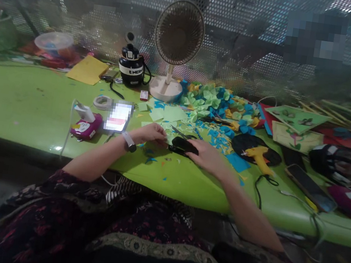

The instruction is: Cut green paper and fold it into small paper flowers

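My right hand (203,153) is wrapped round a black stapler (182,145), whose front end points left. Close to that end, my left hand (153,134) is closed in a pinch; what lies between its fingertips is too small to make out. Light-green paper scraps (150,124) lie just beyond both hands. A pair of scissors (180,132) rests on the scraps behind the stapler. Farther back is a heap of folded paper pieces (206,96) in green, blue and yellow.
A fan (166,89) and a black bottle (131,71) stand at the back. Left of my hands are a lit phone (118,117), a tape roll (102,102) and a purple power strip (88,130). A yellow glue gun (259,157) with a cord lies to the right, near another phone (309,187).
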### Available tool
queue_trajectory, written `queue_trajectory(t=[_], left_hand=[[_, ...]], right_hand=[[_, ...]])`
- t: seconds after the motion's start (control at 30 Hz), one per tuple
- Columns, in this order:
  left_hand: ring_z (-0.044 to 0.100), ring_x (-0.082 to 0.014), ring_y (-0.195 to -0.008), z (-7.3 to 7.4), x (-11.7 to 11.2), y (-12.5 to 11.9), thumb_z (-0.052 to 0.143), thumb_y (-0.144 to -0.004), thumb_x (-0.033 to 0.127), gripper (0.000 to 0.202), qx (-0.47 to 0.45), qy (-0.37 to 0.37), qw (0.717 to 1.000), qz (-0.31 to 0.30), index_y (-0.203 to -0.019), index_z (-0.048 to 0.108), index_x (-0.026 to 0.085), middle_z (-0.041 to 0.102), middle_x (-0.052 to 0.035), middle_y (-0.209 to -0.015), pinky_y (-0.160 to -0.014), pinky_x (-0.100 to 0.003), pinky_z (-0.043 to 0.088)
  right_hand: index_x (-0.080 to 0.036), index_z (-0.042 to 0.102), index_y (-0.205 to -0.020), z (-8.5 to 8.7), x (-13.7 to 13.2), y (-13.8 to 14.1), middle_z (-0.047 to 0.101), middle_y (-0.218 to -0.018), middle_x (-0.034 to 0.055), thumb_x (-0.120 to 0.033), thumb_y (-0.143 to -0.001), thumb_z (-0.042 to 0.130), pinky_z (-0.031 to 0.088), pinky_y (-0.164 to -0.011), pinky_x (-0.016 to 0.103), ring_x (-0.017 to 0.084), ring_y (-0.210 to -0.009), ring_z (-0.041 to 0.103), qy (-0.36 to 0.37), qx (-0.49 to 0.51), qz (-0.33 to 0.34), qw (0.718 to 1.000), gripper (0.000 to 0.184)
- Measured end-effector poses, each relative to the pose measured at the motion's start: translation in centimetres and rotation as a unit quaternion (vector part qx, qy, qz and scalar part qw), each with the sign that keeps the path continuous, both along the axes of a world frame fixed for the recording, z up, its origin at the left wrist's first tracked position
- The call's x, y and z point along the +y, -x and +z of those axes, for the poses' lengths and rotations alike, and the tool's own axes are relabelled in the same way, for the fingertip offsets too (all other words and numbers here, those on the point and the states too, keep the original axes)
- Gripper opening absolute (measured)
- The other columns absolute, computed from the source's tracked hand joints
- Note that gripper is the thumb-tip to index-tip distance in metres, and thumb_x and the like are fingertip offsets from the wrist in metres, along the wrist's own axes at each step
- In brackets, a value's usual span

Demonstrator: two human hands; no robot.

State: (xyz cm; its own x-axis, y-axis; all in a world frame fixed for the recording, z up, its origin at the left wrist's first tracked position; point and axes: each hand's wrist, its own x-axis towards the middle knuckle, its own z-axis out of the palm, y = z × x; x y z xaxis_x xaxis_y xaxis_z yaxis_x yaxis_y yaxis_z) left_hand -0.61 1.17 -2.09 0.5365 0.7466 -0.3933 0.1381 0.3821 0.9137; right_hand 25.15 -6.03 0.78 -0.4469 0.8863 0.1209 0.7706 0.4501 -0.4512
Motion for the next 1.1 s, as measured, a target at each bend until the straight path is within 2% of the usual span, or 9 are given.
queue_trajectory(t=[0.3,0.43,0.53,0.63,0.7,0.8,0.93,1.1], left_hand=[[0.073,-0.0161,-0.068,0.0,-1.2,-0.9,0.072,-0.076,0.009,0.008,-0.010,0.036,0.999,-0.029,-0.073,0.066,0.015,0.074,-0.0053,-0.067,-0.072,-0.029,0.058],[0.073,-0.0152,-0.066,0.0,-1.1,-0.8,0.076,-0.075,0.011,0.013,-0.023,0.054,0.998,-0.029,-0.073,0.064,0.015,0.074,-0.0050,-0.067,-0.071,-0.027,0.058],[0.073,-0.0156,-0.067,0.1,-1.0,-0.6,0.079,-0.073,0.012,0.018,-0.024,0.056,0.998,-0.025,-0.074,0.061,0.015,0.074,-0.0041,-0.067,-0.071,-0.027,0.058],[0.073,-0.0160,-0.067,0.1,-1.0,-0.5,0.079,-0.073,0.013,0.020,-0.032,0.047,0.998,-0.025,-0.075,0.059,0.015,0.072,-0.0027,-0.066,-0.074,-0.029,0.057],[0.073,-0.0162,-0.068,0.1,-1.0,-0.5,0.078,-0.074,0.013,0.020,-0.027,0.043,0.998,-0.024,-0.077,0.059,0.015,0.071,-0.0021,-0.066,-0.077,-0.031,0.057],[0.073,-0.0170,-0.069,0.0,-0.8,-0.4,0.077,-0.075,0.011,0.020,-0.010,0.038,0.999,-0.024,-0.077,0.057,0.015,0.070,-0.0017,-0.066,-0.082,-0.035,0.056],[0.073,-0.0182,-0.072,-0.3,-0.4,-0.4,0.075,-0.075,0.011,0.020,-0.022,0.022,0.998,-0.053,-0.075,0.056,0.015,0.069,-0.0019,-0.069,-0.086,-0.038,0.055],[0.071,-0.0164,-0.072,-0.8,-0.1,-0.4,0.075,-0.073,0.010,0.021,-0.050,0.007,0.995,-0.083,-0.075,0.054,0.015,0.067,-0.0005,-0.069,-0.084,-0.038,0.055]], right_hand=[[-0.025,0.069,-0.112,0.4,0.3,0.1,0.072,-0.111,0.0085,-0.031,-0.080,0.069,0.049,-0.089,0.044,0.030,-0.102,0.064,0.018,-0.008,0.000,1.000,0.032],[-0.024,0.071,-0.109,1.5,1.1,0.8,0.071,-0.109,0.0104,-0.046,-0.076,0.075,0.050,-0.085,0.044,0.032,-0.098,0.065,0.039,-0.002,-0.024,0.999,0.040],[-0.022,0.071,-0.108,2.2,2.7,2.1,0.070,-0.111,0.0119,-0.057,-0.082,0.067,0.050,-0.088,0.043,0.030,-0.099,0.065,0.024,0.051,-0.051,0.997,0.044],[-0.018,0.068,-0.114,2.0,5.0,4.2,0.068,-0.118,0.0139,-0.057,-0.095,0.048,0.045,-0.098,0.046,0.031,-0.111,0.061,-0.028,0.058,-0.045,0.997,0.047],[-0.015,0.063,-0.126,1.3,6.3,5.8,0.064,-0.129,0.0156,-0.055,-0.099,0.038,0.039,-0.107,0.047,0.031,-0.124,0.054,-0.065,0.027,-0.039,0.997,0.054],[-0.011,0.050,-0.142,0.0,7.5,7.7,0.053,-0.144,0.0189,-0.057,-0.100,0.030,0.031,-0.114,0.049,0.033,-0.136,0.043,-0.066,-0.041,-0.033,0.996,0.065],[-0.014,0.036,-0.153,-0.8,7.7,8.7,0.041,-0.156,0.0160,-0.061,-0.100,0.021,0.025,-0.118,0.051,0.033,-0.145,0.033,0.000,-0.100,-0.034,0.994,0.072],[-0.014,0.027,-0.157,-0.6,7.6,8.9,0.027,-0.163,0.0160,-0.065,-0.098,0.019,0.018,-0.121,0.052,0.036,-0.151,0.020,0.067,-0.135,-0.055,0.987,0.079]])
